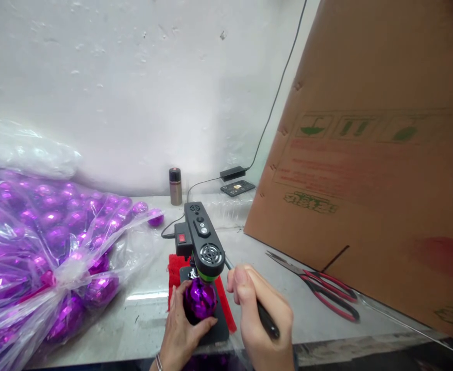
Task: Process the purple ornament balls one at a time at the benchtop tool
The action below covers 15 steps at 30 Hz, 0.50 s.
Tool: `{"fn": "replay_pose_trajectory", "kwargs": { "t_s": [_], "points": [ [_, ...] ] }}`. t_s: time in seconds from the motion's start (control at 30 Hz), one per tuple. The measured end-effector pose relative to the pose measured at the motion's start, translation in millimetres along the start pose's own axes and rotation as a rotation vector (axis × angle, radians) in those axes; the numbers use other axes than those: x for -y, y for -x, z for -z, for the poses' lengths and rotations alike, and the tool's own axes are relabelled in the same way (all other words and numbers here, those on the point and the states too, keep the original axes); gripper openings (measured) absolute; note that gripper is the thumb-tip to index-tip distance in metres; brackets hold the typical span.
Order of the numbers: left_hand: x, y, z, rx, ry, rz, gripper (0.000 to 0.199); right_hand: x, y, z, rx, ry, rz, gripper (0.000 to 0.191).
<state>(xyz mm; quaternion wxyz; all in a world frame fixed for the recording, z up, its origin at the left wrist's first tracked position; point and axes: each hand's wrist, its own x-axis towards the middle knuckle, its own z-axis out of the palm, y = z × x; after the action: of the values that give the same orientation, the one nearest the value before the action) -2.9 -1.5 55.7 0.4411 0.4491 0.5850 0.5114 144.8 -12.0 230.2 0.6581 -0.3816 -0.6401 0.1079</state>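
A shiny purple ball ornament (200, 299) sits under the head of a small black bench machine (206, 242) with a red switch on its side. My left hand (183, 319) curves around the ball's left and near sides, fingers and thumb touching it. The ball's top meets the green-edged underside of the machine head. To the right, my right hand (263, 314) is closed around the black handle (268, 319) of a metal lever that runs toward the machine. Below the machine lies a red cloth (177, 268), partly hidden by the base and my left hand.
A clear plastic bag (75, 268) of purple balls fills the left, with a loose purple ball (156, 217) beside it. Red-handled scissors (319, 288) lie right, before a large cardboard box (365, 170). Behind stand a small bottle (175, 186), a phone (237, 188) and a power adapter (233, 173).
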Motion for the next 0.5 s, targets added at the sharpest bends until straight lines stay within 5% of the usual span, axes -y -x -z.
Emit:
{"fn": "replay_pose_trajectory", "kwargs": {
  "t_s": [0.5],
  "points": [
    [60, -9, -22.0, -0.055, -0.109, -0.281, 0.081, -7, 13, 1, 0.030, -0.009, -0.031, 0.035]
  ]
}}
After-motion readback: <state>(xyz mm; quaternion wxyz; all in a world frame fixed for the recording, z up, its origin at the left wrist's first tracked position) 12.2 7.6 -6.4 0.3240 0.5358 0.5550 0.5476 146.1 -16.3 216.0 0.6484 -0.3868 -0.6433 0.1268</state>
